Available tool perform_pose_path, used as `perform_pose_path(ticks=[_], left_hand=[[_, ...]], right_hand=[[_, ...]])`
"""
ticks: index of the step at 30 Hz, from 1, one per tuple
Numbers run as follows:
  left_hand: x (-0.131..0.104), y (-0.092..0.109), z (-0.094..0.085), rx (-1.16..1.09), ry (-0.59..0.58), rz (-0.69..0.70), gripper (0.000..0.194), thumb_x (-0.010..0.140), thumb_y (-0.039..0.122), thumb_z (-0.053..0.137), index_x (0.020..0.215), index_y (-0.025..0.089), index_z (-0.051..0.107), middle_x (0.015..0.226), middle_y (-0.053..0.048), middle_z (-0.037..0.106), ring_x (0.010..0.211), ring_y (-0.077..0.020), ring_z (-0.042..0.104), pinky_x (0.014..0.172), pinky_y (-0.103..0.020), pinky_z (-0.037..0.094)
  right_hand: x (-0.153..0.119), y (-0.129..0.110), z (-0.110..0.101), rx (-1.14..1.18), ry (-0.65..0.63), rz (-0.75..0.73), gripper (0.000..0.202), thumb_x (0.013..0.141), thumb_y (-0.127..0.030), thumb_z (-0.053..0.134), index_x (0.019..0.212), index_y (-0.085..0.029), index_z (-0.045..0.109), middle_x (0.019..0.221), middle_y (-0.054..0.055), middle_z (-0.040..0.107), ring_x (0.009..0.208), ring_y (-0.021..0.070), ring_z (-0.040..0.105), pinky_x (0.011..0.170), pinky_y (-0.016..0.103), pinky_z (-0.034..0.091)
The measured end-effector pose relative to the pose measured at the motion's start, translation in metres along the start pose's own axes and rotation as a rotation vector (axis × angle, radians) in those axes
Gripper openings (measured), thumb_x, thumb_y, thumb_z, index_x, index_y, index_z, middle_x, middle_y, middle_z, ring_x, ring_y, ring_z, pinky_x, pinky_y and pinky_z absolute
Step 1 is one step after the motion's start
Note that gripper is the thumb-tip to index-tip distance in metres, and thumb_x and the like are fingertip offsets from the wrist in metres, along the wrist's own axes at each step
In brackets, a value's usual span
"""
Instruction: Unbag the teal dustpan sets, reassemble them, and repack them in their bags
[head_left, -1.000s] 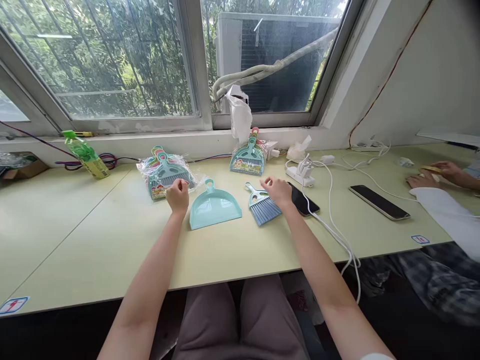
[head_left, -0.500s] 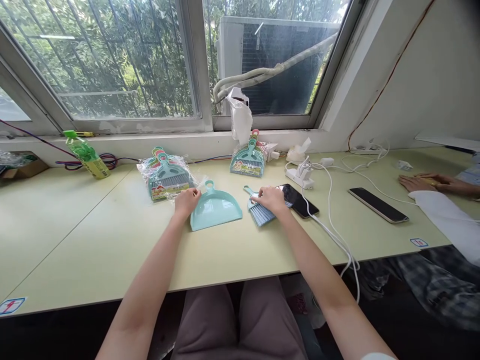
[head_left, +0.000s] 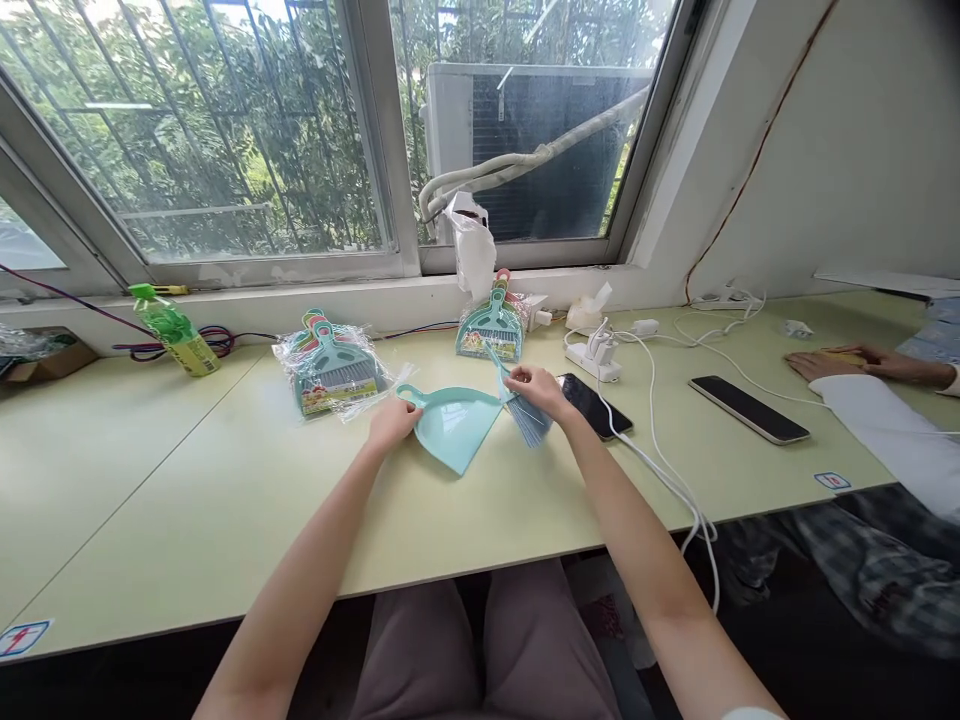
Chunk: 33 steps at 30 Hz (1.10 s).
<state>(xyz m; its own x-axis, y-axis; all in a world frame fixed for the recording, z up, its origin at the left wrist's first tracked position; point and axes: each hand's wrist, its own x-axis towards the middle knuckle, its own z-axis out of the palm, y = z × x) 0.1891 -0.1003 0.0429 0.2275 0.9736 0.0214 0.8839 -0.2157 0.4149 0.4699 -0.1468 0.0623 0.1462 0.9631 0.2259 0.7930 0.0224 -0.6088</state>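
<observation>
While gripped: dustpan (head_left: 457, 425) L, brush (head_left: 525, 412) R.

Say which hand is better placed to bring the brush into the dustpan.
Right, probably. The right hand already grips the small brush beside the teal dustpan. The left hand holds the dustpan at its handle end, so it is busy steadying it.

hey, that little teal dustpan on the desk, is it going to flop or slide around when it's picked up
Probably stiff: the dustpan looks like thin moulded plastic, keeping its shape while the left hand grips its handle. Likely light, since it is small. It may slide easily on the smooth table.
</observation>
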Motion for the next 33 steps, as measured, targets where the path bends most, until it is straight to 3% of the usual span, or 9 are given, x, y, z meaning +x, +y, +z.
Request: perform_pose_path(ticks=[2,5,9,14,16,20,24,28,33], left_hand=[[-0.006,0.013,0.008,0.003,-0.031,0.032,0.043,0.084,0.042,0.045,0.047,0.021,0.051,0.051,-0.003,0.057,0.05,-0.0177,0.052,0.051,-0.03,0.033],[-0.016,0.032,0.019,-0.034,-0.113,0.216,0.051,0.089,0.05,0.038,0.052,0.022,0.057,0.05,-0.003,0.059,0.053,-0.0182,0.055,0.056,-0.031,0.036],[-0.022,0.038,0.023,-0.096,-0.158,0.425,0.052,0.095,0.048,0.029,0.064,0.023,0.062,0.053,-0.001,0.06,0.058,-0.0178,0.058,0.062,-0.029,0.039],[-0.013,0.018,0.012,0.084,0.285,0.356,0.032,0.095,0.042,0.04,0.089,0.021,0.064,0.086,-0.006,0.067,0.085,-0.0228,0.061,0.072,-0.031,0.042],[-0.009,0.011,0.009,0.122,0.381,0.446,0.028,0.093,0.042,0.047,0.105,0.022,0.061,0.105,-0.008,0.065,0.103,-0.0252,0.058,0.08,-0.033,0.043],[-0.005,0.007,0.009,0.231,0.311,0.685,0.044,0.086,0.039,0.061,0.125,0.022,0.05,0.128,-0.01,0.055,0.117,-0.0264,0.05,0.094,-0.037,0.041],[-0.006,0.012,0.015,0.403,0.271,0.711,0.029,0.088,0.025,0.058,0.116,0.02,0.059,0.114,-0.01,0.064,0.108,-0.0263,0.056,0.09,-0.039,0.041],[-0.01,0.01,0.015,0.424,0.449,0.785,0.023,0.091,0.018,0.05,0.107,0.023,0.066,0.114,-0.009,0.068,0.109,-0.0248,0.058,0.094,-0.042,0.037],[-0.013,0.002,0.013,0.42,0.597,0.971,0.033,0.094,0.014,0.044,0.12,0.024,0.062,0.125,-0.004,0.064,0.109,-0.0177,0.06,0.094,-0.034,0.039]], right_hand=[[-0.004,-0.007,0.005,0.019,-0.045,-0.096,0.025,0.081,-0.045,0.057,0.085,-0.021,0.064,0.08,-0.001,0.067,0.073,0.0142,0.06,0.06,0.023,0.035],[-0.013,-0.016,0.021,-0.121,-0.098,-0.2,0.022,0.077,-0.043,0.064,0.082,-0.021,0.064,0.078,-0.001,0.066,0.074,0.015,0.059,0.061,0.023,0.033],[-0.018,-0.019,0.037,-0.198,-0.138,-0.268,0.019,0.079,-0.039,0.064,0.084,-0.021,0.063,0.08,0.0,0.065,0.077,0.0157,0.057,0.061,0.024,0.032],[-0.013,-0.012,0.037,-0.143,-0.154,-0.279,0.02,0.082,-0.04,0.063,0.084,-0.021,0.063,0.079,-0.001,0.063,0.078,0.0145,0.056,0.064,0.023,0.033],[-0.012,-0.01,0.039,-0.131,-0.182,-0.299,0.02,0.082,-0.04,0.065,0.085,-0.02,0.064,0.079,-0.001,0.062,0.079,0.0143,0.055,0.066,0.023,0.034],[-0.013,-0.01,0.046,-0.118,-0.168,-0.354,0.018,0.083,-0.037,0.066,0.087,-0.02,0.065,0.078,-0.001,0.061,0.08,0.0143,0.054,0.07,0.023,0.034],[-0.015,-0.012,0.053,-0.106,-0.129,-0.403,0.016,0.083,-0.035,0.066,0.086,-0.019,0.065,0.075,-0.001,0.059,0.077,0.0147,0.052,0.07,0.024,0.033],[-0.015,-0.014,0.055,-0.012,-0.086,-0.446,0.014,0.083,-0.033,0.066,0.085,-0.019,0.064,0.073,-0.001,0.058,0.073,0.0152,0.05,0.068,0.025,0.033],[-0.015,-0.016,0.049,0.148,-0.071,-0.489,0.016,0.082,-0.034,0.066,0.088,-0.02,0.064,0.072,-0.002,0.057,0.07,0.0145,0.049,0.067,0.026,0.034]])
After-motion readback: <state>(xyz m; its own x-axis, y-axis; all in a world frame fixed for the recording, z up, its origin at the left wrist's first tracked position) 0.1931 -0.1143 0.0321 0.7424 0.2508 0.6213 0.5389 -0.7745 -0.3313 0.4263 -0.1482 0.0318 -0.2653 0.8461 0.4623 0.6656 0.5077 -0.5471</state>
